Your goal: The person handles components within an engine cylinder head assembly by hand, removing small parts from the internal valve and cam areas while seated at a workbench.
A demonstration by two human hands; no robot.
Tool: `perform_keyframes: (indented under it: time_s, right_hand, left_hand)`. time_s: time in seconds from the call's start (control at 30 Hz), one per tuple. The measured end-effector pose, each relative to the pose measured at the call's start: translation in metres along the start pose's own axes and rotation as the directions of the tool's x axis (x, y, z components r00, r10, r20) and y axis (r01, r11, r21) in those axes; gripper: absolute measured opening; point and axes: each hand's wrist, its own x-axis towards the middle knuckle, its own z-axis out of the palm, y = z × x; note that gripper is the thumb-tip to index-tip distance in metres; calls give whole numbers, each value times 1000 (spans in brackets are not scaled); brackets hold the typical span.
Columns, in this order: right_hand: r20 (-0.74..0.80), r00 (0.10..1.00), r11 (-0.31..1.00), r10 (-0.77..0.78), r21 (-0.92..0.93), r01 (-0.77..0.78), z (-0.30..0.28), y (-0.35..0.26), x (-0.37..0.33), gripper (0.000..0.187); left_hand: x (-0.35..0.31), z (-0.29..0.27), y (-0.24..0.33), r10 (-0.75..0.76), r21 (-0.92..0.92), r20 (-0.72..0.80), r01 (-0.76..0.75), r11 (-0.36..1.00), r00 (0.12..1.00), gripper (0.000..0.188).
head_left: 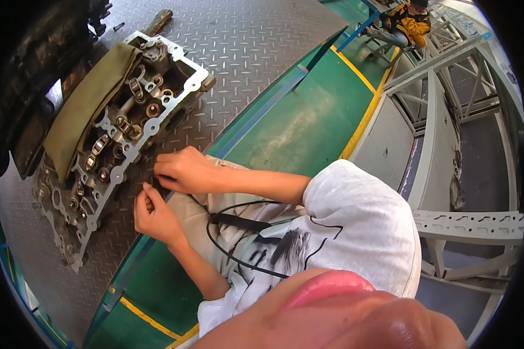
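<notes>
An engine cylinder head (151, 125), grey metal with rocker arms and valve springs showing, lies on the steel-plate table. Along its far side is draped a folded olive-green cloth (87, 110). My right hand (187, 170) is just off the head's near edge, its fingers curled together and pointing toward the left. Close below it my left hand (155, 216) is closed, thumb and forefinger pinched near the right fingertips. Whatever small thing either hand may hold is too hidden to make out. The two hands are apart from the cylinder head.
The diamond-plate table (250, 35) runs beneath the parts. A dark engine assembly (29, 75) stands beyond. A small bolt (119, 27) and a worn wooden piece (158, 22) lie at the back. Grey metal frames (431, 145) stand on the right; a seated person (407, 26) is farther off.
</notes>
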Motion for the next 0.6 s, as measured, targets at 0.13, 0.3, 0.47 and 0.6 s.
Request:
perform_keyframes:
  time_s: [0.13,0.3,0.47,0.6]
  right_hand:
    - [-42,999,1000,-16,9,17,-1,-10,13,11]
    - [-65,998,999,-27,-24,26,5,-11,17,11]
    - [-92,992,994,-85,-75,78,9,-12,17,12]
    - [-117,985,990,-126,-77,117,5,-7,18,11]
  left_hand:
    - [1,0,1,-28,-13,-73,27,1000,997,20]
    - [-6,1,-2,-102,-21,-21,102,995,995,21]
    - [-2,-3,-4,-121,3,-58,121,993,991,22]
    - [-2,-1,-3,-85,12,-47,86,996,995,22]
